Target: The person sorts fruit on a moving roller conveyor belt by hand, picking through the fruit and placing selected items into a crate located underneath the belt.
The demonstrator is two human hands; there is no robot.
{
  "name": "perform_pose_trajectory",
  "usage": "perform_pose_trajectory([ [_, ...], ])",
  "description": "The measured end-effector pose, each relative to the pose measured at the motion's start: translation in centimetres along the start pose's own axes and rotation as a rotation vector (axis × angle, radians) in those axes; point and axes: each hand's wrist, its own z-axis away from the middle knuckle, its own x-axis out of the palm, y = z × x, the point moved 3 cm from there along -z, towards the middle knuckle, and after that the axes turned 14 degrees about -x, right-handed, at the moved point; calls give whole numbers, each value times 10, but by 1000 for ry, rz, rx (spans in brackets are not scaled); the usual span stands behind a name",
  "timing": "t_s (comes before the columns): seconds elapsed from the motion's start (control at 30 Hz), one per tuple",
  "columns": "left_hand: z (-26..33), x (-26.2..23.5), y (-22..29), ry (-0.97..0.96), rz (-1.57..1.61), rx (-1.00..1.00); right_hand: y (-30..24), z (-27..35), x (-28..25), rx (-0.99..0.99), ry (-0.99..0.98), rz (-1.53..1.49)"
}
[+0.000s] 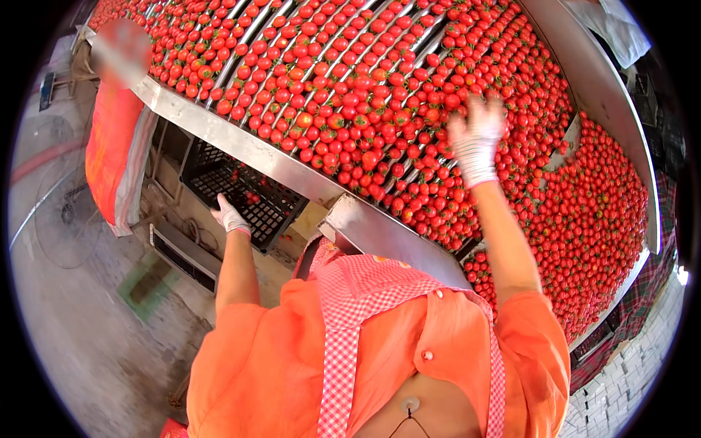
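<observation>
Here we are in the head view, and the red tomatoes (362, 82) are spread wide across the metal rollers (238, 62), heaped thicker towards the right, with another dense pile (602, 212) beyond a gap at the far right. The right hand (478, 135), in a pale glove, is reaching well out over the near side of that thicker heap; its fingers look loosely spread, but they're badly blurred, so whether they have a tomato between them I cannot tell. Down on the left, the left hand (231, 217), gloved too, is at the near left side of a black crate (264, 179) below the metal rim (212, 125); the thumb sticks up, nothing shows in its grasp, and whether the fingers are curled, or touch the crate, I cannot tell either. A few tomatoes lie in that crate, just beyond the left hand. So my read of the step: picking over the loose fruit, right hand doing the searching, left hand down by the crate. Any pick from here would call for fingertips closing on one tomato without nudging its tightly packed neighbours. As for where the fruit lies: right under and all around the right hand, while for the left hand the main spread is up over the rim, well apart. Across at the left edge, a co-worker's red garment (113, 153) stands beside the rim.
</observation>
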Motion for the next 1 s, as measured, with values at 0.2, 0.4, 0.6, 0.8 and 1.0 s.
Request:
perform_pose_trajectory([
  [0.2, 239, 66, 159, -313, -264, 1492, -161, 8, 40, -444, -342, -374],
  [0.4, 341, 140, 172, -343, -915, 1835, -93, 19, 41, -451, -118, -307],
  [0.6, 426, 192, 132, -490, -752, 1923, 30, 43, 12, -213, -179, -83],
  [0.8, 553, 209, 95, -636, -829, 1969, 135, 64, -32, -144, -165, 159],
  [1.0, 638, 216, 57, -948, -1217, 2114, 236, 126, -48, 340, -263, 291],
])
